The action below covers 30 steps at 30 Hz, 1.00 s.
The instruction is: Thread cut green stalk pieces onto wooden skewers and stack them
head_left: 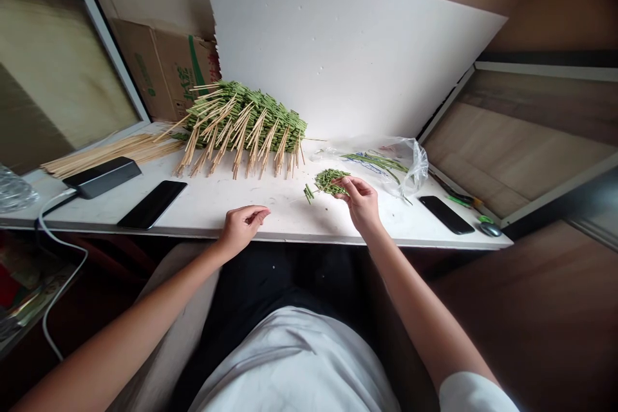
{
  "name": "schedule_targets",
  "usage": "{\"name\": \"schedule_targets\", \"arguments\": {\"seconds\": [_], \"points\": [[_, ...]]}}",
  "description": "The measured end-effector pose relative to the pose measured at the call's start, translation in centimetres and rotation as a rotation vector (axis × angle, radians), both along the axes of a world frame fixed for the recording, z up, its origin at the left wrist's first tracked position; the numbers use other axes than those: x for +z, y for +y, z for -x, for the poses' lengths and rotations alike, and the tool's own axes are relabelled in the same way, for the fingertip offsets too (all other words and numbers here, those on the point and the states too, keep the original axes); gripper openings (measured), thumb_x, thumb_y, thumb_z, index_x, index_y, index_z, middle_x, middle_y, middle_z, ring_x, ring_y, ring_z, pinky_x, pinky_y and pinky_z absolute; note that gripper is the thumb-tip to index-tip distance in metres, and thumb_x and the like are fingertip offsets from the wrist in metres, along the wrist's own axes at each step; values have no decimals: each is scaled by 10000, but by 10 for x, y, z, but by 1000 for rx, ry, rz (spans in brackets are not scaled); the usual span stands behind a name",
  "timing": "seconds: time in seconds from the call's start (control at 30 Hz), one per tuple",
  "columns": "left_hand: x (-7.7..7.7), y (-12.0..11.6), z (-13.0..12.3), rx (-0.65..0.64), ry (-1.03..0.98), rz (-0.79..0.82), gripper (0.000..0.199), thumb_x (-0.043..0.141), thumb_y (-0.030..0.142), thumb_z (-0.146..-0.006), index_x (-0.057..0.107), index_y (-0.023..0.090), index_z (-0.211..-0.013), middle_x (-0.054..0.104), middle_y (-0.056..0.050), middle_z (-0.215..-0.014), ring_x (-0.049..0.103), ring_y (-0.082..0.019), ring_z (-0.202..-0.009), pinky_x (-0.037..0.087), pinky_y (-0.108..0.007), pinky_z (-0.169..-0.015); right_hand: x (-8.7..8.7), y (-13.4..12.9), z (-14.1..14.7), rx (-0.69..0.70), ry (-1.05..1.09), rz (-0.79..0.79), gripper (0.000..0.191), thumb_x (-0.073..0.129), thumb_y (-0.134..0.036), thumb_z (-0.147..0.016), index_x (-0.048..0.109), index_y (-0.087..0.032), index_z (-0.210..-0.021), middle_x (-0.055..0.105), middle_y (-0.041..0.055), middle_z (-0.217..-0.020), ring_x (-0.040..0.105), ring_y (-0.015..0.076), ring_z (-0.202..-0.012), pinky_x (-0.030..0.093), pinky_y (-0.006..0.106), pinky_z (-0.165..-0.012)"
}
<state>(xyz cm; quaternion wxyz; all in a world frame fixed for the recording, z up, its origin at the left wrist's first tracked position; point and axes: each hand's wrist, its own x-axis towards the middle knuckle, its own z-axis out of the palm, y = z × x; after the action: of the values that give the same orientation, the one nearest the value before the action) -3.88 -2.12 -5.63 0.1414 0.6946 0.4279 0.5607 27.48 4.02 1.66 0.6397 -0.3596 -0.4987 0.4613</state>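
My right hand (363, 203) is closed in a pinch at the edge of a small heap of short cut green stem pieces (331, 179). From its fingertips a thin wooden skewer seems to run left, with a few green pieces (308, 193) across its end. My left hand (241, 226) rests at the table's front edge, fingers curled and thumb pressed in; nothing shows sticking out of it. Behind it lies a big stack of skewered green stems (255, 112), bare stick ends fanned toward me. Loose wooden skewers (120, 149) lie to the left of the stack.
A clear plastic bag (416, 164) holds long green stems (379, 159). Phones lie at left (153, 205) and right (447, 214), near a dark box (103, 177) with a white cable. A white foam board (347, 45) stands behind; a cardboard box (159, 71) is at back left.
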Motion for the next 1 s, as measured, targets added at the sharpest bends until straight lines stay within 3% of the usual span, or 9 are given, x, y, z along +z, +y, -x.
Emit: {"name": "schedule_targets", "arguments": {"seconds": [0.33,0.5,0.67,0.9,1.0], "points": [[0,4,-3,-65,-45,86,252,755,401,-984,799,154,-999,765,-55,-762,730,-162,-665,592,-240,-639,0,0,5,28,69,60,440,989,-564,-678,820,-261,-949,817,41,-943,774,253,-1016,625,313,-715],[0,5,1,-43,-105,170,297,737,443,-994,789,151,-975,732,-32,-716,689,-136,-550,579,-227,-560,0,3,4,56,45,69,508,1010,-568,-635,813,-242,-971,811,45,-924,768,255,-1005,628,338,-746],[2,4,2,-29,-125,192,274,722,417,-998,775,152,-952,723,-22,-702,699,-132,-544,580,-220,-565,3,8,-8,-5,53,35,505,993,-617,-630,793,-255,-921,787,7,-869,762,213,-932,630,307,-744],[-3,4,-1,9,-142,154,236,737,389,-986,778,157,-963,741,-30,-726,700,-129,-556,592,-221,-573,3,10,-9,22,115,107,501,1053,-487,-565,831,-264,-953,830,27,-963,780,239,-1017,645,299,-770],[-4,4,-1,7,-144,149,227,738,378,-986,779,156,-966,743,-30,-731,703,-125,-561,591,-212,-573,0,10,-7,73,173,136,525,1076,-454,-531,830,-268,-956,823,-1,-914,786,203,-968,646,266,-775]]}}
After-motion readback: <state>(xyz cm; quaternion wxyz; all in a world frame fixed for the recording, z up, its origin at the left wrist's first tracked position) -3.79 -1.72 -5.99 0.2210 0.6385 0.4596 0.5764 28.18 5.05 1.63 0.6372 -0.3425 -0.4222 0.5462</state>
